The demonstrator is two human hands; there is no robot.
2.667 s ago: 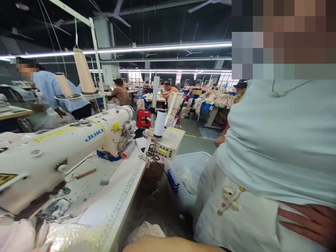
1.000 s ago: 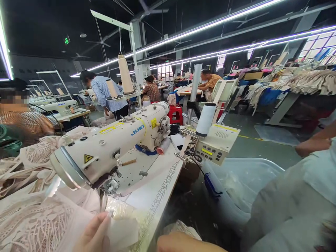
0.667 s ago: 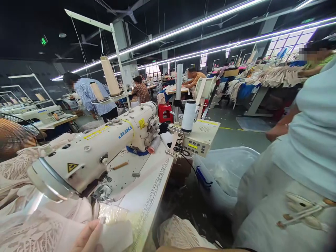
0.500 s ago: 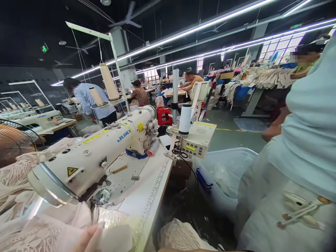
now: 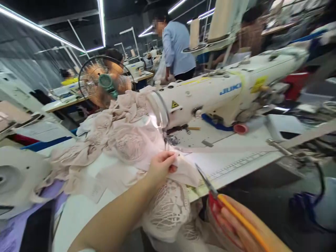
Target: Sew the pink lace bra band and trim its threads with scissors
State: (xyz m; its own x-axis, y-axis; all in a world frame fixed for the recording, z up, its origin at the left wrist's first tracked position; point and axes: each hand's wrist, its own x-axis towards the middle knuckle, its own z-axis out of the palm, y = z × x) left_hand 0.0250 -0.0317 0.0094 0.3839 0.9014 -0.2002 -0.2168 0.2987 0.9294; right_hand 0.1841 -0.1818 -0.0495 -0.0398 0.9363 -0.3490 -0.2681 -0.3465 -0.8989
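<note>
My left hand [image 5: 163, 165] pinches a piece of pale pink lace fabric [image 5: 168, 206] just in front of the needle end of a white sewing machine [image 5: 204, 94]. The fabric hangs over the table's front edge. At the lower right, my right hand [image 5: 233, 220] is closed around scissors [image 5: 210, 185] with red handles, their tip pointing up and left toward the cloth. A long orange-yellow stick-like thing [image 5: 243, 220] also lies along that hand. More pink lace pieces [image 5: 128, 141] are heaped left of the needle.
A caged fan [image 5: 105, 81] stands behind the heap. A person in a blue shirt [image 5: 178, 45] is beyond the machine. On the left are a dark phone-like slab [image 5: 38, 224] and purple cloth [image 5: 12, 227]. A metal bracket [image 5: 279, 147] sticks out at right.
The view has swung left and down. My left hand now shows fully at the fabric near the needle, and my right hand with the scissors has come into view.
</note>
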